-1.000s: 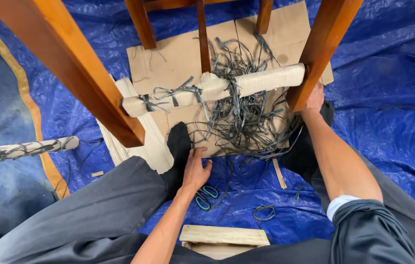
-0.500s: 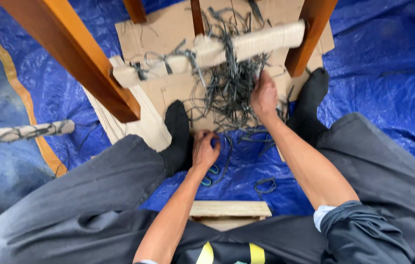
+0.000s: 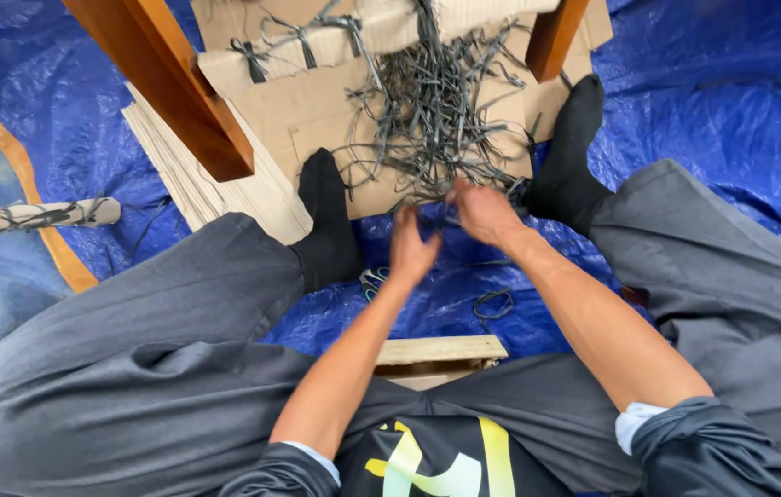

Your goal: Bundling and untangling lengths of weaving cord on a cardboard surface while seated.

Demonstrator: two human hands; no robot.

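I sit on the floor with my legs spread, in grey trousers and black socks. A loose tangle of grey strips [image 3: 427, 120] lies on cardboard [image 3: 317, 120] between my feet. My right hand [image 3: 482, 213] is at the near edge of the tangle, its fingers curled into the strands. Just beside it my left hand [image 3: 413, 244] is raised with its fingers apart, holding nothing, and is blurred. Under the left hand a pair of teal-handled scissors [image 3: 374, 281] lies on the blue tarp [image 3: 703, 101].
Two brown wooden furniture legs [image 3: 169, 92] [image 3: 556, 37] stand on the cardboard, with a paper-wrapped rail [image 3: 317, 41] tied with strips between them. A wrapped stick [image 3: 31, 216] lies at the left. A pale wooden block [image 3: 441, 352] is by my lap. A small loop of strip [image 3: 493, 304] lies nearby.
My right hand came down from the wooden leg, through the tangle, to its near edge. My left hand lifted off the tarp toward the right hand. The view tilted down.
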